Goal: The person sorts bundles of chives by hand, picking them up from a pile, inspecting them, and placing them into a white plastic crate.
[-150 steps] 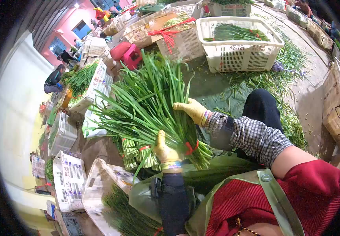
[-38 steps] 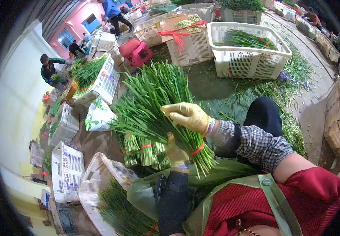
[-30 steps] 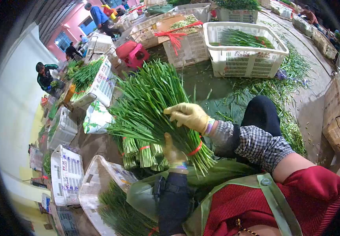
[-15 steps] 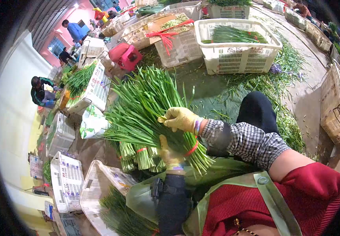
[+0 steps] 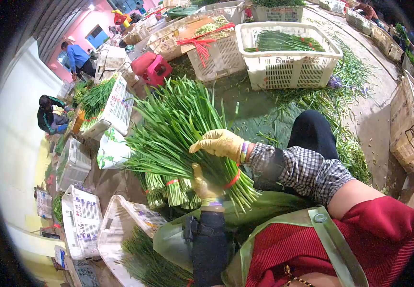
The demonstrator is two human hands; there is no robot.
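A large bunch of garlic chives, tied with a red band near its pale cut ends, lies tilted across my lap. My left hand, in a yellowish glove, is closed round the lower side of the bunch with the thumb up over the leaves. My right hand, gloved the same way, lies on the upper side of the leaves, its fingers bent and pressed together; what is between the fingertips is hidden. Under the held bunch, several tied chive bundles rest with their pale stems toward me.
A white crate with chives stands ahead, beside another crate draped with red ties. A pink stool is further left. Crates line my left side. Loose trimmings litter the floor. Other people work at far left.
My right hand has shifted slightly left and down over the leaves, its index finger now stretched further along them. My left hand keeps its hold. A person in blue in the background has bent forward.
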